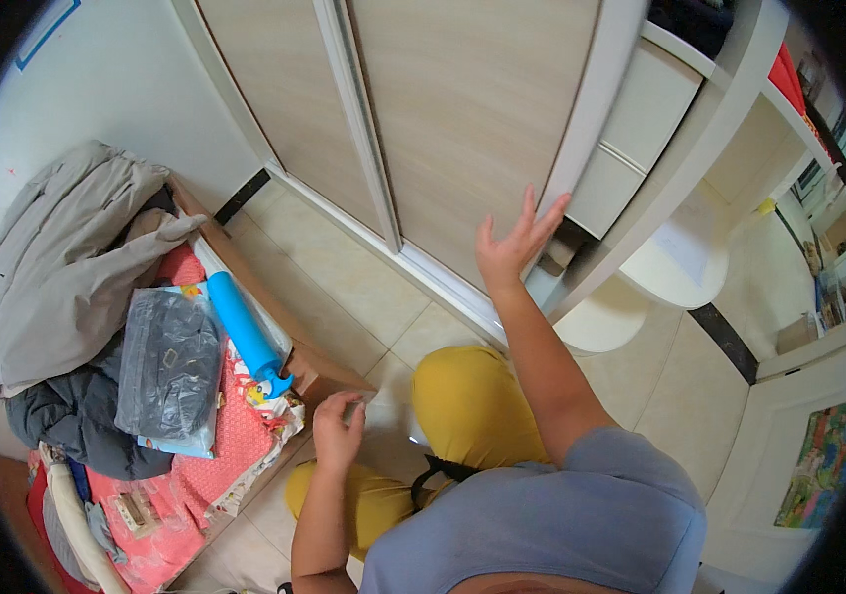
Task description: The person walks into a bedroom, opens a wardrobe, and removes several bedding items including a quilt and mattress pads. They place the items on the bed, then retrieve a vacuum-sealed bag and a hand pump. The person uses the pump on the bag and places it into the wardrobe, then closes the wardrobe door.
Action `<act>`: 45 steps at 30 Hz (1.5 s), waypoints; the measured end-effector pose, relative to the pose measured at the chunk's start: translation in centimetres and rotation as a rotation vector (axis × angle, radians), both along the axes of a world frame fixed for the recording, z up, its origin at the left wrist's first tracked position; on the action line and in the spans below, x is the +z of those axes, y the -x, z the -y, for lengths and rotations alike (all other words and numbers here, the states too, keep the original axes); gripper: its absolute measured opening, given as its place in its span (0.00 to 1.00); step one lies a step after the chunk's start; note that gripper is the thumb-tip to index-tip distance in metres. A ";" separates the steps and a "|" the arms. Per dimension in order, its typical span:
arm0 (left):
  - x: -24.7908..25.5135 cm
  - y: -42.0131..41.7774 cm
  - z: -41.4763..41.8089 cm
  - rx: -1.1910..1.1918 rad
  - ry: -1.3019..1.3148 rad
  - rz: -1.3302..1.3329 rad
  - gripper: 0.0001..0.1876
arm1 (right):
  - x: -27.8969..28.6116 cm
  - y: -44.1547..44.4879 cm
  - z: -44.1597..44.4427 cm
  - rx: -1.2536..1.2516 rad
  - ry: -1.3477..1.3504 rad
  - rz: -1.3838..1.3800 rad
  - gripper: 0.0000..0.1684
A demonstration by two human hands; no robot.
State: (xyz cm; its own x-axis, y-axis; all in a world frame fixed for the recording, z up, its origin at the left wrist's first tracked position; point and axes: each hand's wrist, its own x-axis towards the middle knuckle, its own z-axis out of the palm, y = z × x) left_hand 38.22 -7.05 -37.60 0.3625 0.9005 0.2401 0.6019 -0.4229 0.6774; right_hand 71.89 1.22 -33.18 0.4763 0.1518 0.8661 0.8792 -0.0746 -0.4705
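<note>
My right hand (513, 249) is raised with fingers spread at the pale frame of a wood-grain sliding wardrobe door (467, 111). Its fingertips appear to touch the door's edge, and nothing is held in it. Beside the near corner of a large cardboard box (322, 375) is my left hand (337, 431), its fingers curled. Something small and clear shows by those fingertips; whether it is gripped is unclear. In the box, a blue hand pump (244, 327) rests near a dark item in a clear plastic bag (170, 364).
A grey jacket (74, 260), a dark padded garment (88, 416) and pink textured fabric (244, 431) fill the box. White drawers (638, 126) show past the door's edge. Rounded white shelves (679, 260) jut out on the right. Pale floor tiles (334, 275) lie between box and wardrobe.
</note>
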 end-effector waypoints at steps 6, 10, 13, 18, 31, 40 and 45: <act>-0.7 0.9 -0.2 0.058 -0.010 -0.038 0.07 | 0.7 1.6 -2.9 0.162 0.137 0.014 0.40; -1.3 1.1 -0.1 0.058 -0.014 -0.067 0.07 | 1.0 0.9 -3.9 0.333 0.248 0.084 0.40; -1.4 1.2 0.1 0.083 0.003 -0.023 0.07 | 1.3 0.2 -4.9 0.434 0.319 0.149 0.39; -1.2 1.3 0.5 0.088 -0.023 -0.040 0.06 | 2.7 0.3 -6.5 0.520 0.453 0.168 0.39; 0.0 2.3 0.8 0.095 -0.067 -0.050 0.07 | 4.8 1.9 -16.3 0.567 0.696 0.267 0.50; -0.7 1.9 0.0 0.003 -0.029 -0.017 0.09 | 4.2 4.4 -19.6 0.474 0.697 0.201 0.60; -1.4 1.7 -0.3 -0.029 -0.015 -0.041 0.09 | 3.9 4.3 -20.3 0.506 0.702 0.234 0.61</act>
State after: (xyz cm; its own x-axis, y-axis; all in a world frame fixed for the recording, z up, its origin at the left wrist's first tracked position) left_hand 36.57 -6.74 -38.96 0.3984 0.8857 0.2382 0.6165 -0.4509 0.6454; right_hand 67.60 21.49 -29.23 0.0319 0.8272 0.5611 0.9527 0.1445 -0.2672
